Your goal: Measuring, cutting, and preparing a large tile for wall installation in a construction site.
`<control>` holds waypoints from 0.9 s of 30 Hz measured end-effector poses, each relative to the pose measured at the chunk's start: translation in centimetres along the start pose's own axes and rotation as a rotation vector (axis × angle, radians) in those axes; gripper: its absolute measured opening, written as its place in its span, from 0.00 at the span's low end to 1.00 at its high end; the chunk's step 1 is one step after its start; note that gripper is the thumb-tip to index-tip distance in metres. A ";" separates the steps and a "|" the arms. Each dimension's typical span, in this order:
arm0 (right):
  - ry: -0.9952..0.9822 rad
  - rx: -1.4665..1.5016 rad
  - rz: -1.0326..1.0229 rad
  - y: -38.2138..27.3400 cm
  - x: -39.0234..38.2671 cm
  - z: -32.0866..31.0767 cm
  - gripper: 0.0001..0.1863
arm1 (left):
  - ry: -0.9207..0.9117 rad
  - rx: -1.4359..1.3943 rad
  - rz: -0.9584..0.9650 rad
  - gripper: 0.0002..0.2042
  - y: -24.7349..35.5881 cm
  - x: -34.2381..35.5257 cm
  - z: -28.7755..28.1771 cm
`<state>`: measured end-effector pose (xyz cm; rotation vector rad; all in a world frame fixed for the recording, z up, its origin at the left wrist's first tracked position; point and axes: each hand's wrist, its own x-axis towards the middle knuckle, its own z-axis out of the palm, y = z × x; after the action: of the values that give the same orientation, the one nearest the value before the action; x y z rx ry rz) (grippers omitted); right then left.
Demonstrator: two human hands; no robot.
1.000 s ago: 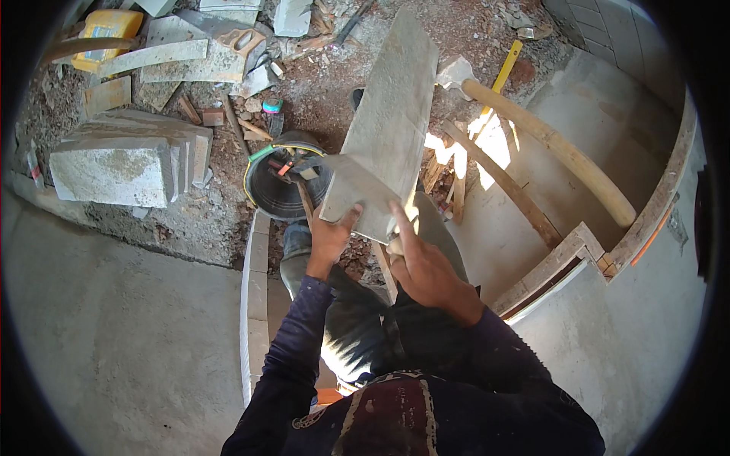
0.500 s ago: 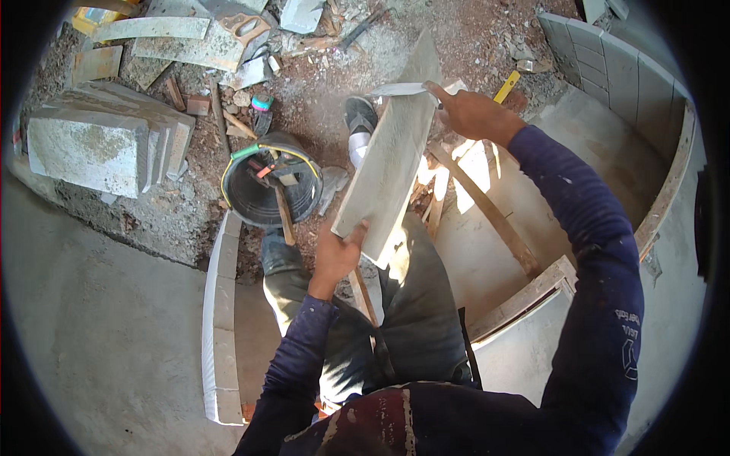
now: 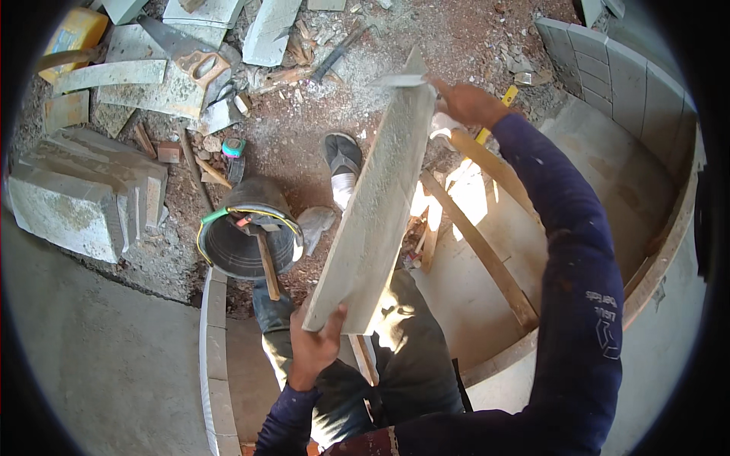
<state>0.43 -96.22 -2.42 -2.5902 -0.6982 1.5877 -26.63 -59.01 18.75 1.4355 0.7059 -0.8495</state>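
Observation:
A long, pale grey slab (image 3: 372, 205) slants up in front of my legs, its far end tapering. My left hand (image 3: 315, 346) is closed on its near edge, the thumb lying on the face. Near the far end, my right hand (image 3: 471, 105) grips a flat, pale-bladed tool (image 3: 399, 80), blurred, that looks like a trowel. The blade lies across the slab's far end and points left. The tool's handle is hidden in my fingers.
At left stand a black bucket (image 3: 217, 247) with tools and stacked slabs (image 3: 68, 205). A handsaw (image 3: 205, 68), tape measure (image 3: 233, 147) and hammer (image 3: 338, 55) lie beyond. Wooden sticks (image 3: 483, 247) lean at right inside a curved low wall (image 3: 658, 83).
My left hand and the slab's near end have come lower in the view. My right hand, still on the tool, is slightly left. The surroundings have shifted as my head moved.

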 end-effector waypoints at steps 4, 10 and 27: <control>0.125 -0.052 0.135 5.2 4.0 2.4 0.33 | -0.017 0.080 -0.015 0.13 0.8 0.3 0.7; -0.061 0.114 -0.041 -3.2 0.9 -0.3 0.32 | 0.117 0.291 0.188 0.10 1.1 -1.7 -0.9; 0.136 1.321 0.320 -13.3 -10.5 5.7 0.40 | 0.056 0.035 -0.137 0.19 2.8 -1.0 -4.0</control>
<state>-13.20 -89.53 6.99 -1.7319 0.6427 1.1878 -24.49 -55.09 21.04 1.4593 0.8433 -0.9346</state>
